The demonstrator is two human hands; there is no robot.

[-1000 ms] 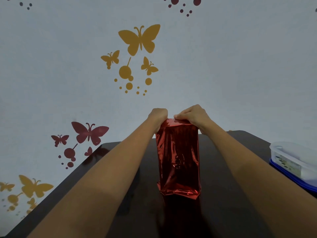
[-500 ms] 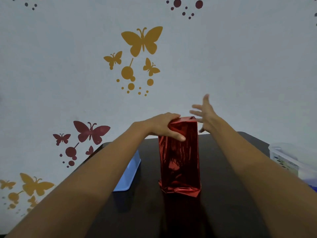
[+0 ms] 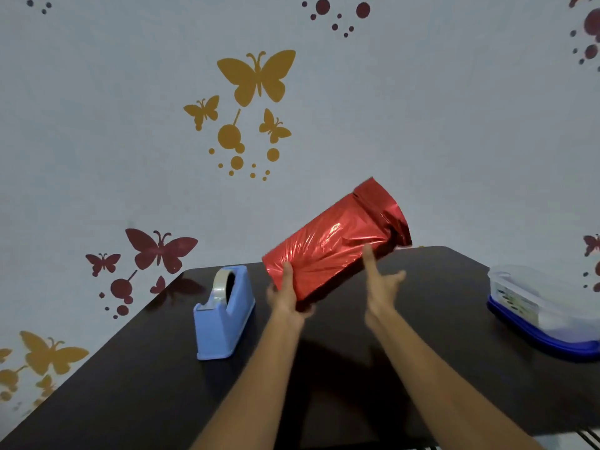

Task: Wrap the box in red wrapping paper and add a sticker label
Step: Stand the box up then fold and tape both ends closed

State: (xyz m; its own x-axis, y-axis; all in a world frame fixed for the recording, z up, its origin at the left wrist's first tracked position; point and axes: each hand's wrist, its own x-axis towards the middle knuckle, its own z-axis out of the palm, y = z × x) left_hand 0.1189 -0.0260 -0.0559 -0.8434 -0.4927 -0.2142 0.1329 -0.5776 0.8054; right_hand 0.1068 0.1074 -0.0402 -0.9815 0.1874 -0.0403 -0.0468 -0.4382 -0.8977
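Observation:
The box in shiny red wrapping paper (image 3: 334, 241) is lifted off the dark table (image 3: 438, 368) and tilted, its loose paper end pointing up and to the right. My left hand (image 3: 285, 295) grips its lower left end, thumb on the front face. My right hand (image 3: 380, 287) is spread beside the box's lower edge, one finger touching the paper, fingers apart. No sticker label is visible.
A blue tape dispenser (image 3: 224, 311) with a clear tape roll stands on the table left of my left hand. A clear plastic container with a blue lid beneath it (image 3: 545, 315) sits at the right edge. A butterfly-patterned wall rises behind the table.
The box stood upright on the table with both hands at its top; now my left hand has lifted and tipped it sideways, and my right hand has let go and come under it.

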